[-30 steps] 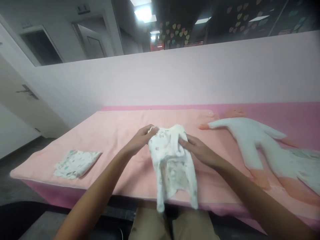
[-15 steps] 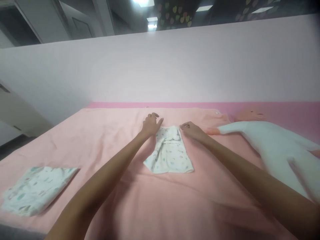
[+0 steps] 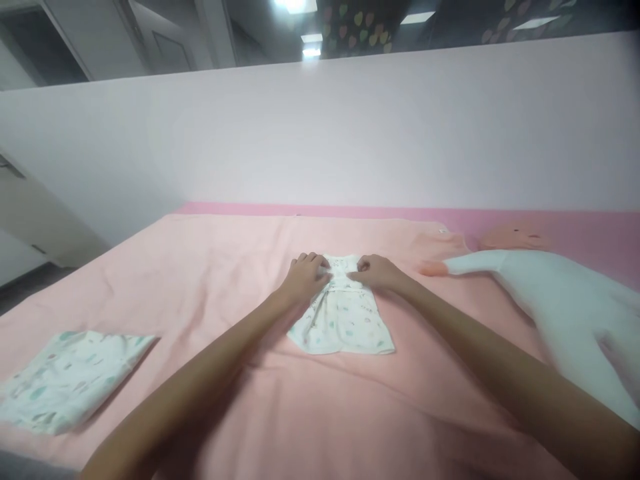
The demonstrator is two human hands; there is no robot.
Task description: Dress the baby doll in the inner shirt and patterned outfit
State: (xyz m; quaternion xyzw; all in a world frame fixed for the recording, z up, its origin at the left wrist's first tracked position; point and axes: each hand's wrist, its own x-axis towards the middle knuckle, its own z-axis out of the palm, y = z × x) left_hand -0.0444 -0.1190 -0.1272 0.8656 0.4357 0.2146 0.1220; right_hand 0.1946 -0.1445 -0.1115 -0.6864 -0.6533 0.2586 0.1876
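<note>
Head view: soft folded cloth (image 3: pixel 70 377), rectangular, printed, left on pink towelling surface (image 3: pixel 200 267). Left hand (image 3: pixel 305 275), fingers curled, pinches far end of printed garment (image 3: pixel 343 323), which lies central, flat, flared, long axis pointing away. Right hand (image 3: pixel 376 272) pinches likewise. Plush doll (image 3: pixel 550 293) right.

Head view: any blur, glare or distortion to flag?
Head view: ceiling light blown out at top edge; slight wide-angle bowing along the partition top; doll at right and near forearms soft; garment at centre sharpest; soft shadows under the arms.
</note>
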